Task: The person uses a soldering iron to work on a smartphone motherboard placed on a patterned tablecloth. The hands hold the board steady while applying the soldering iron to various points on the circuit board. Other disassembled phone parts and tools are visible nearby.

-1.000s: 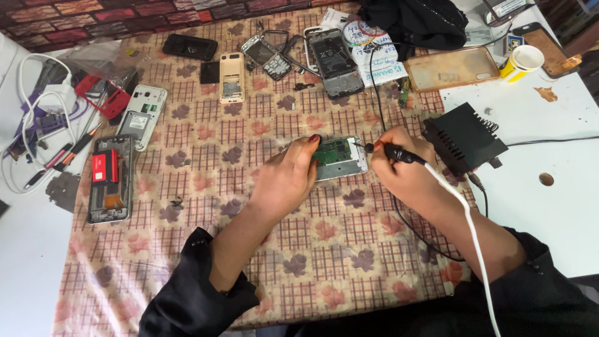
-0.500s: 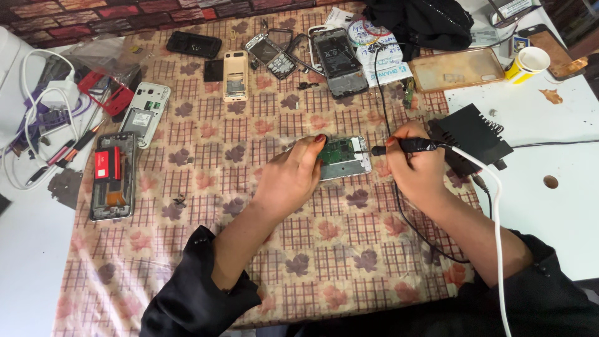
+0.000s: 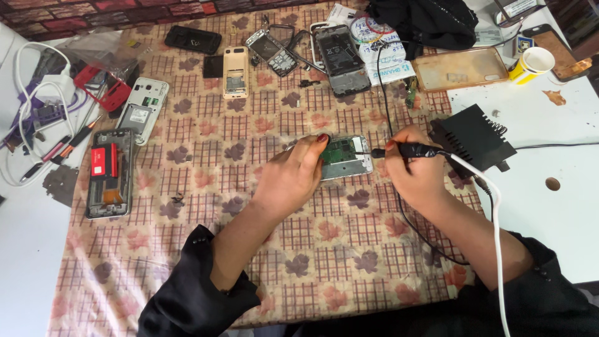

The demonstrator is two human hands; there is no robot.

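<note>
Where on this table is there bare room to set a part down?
Bare cloth lies between the left hand and the opened phone with the red battery, and along the tablecloth's near edge. The far edge by the phone frame is crowded.

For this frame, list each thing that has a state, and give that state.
opened phone: back off, green circuit board exposed, flat on the tablecloth
soldering iron: held, tip at the board
left hand: steadies the opened phone
right hand: closed around the soldering iron
paper cup: upright
</note>
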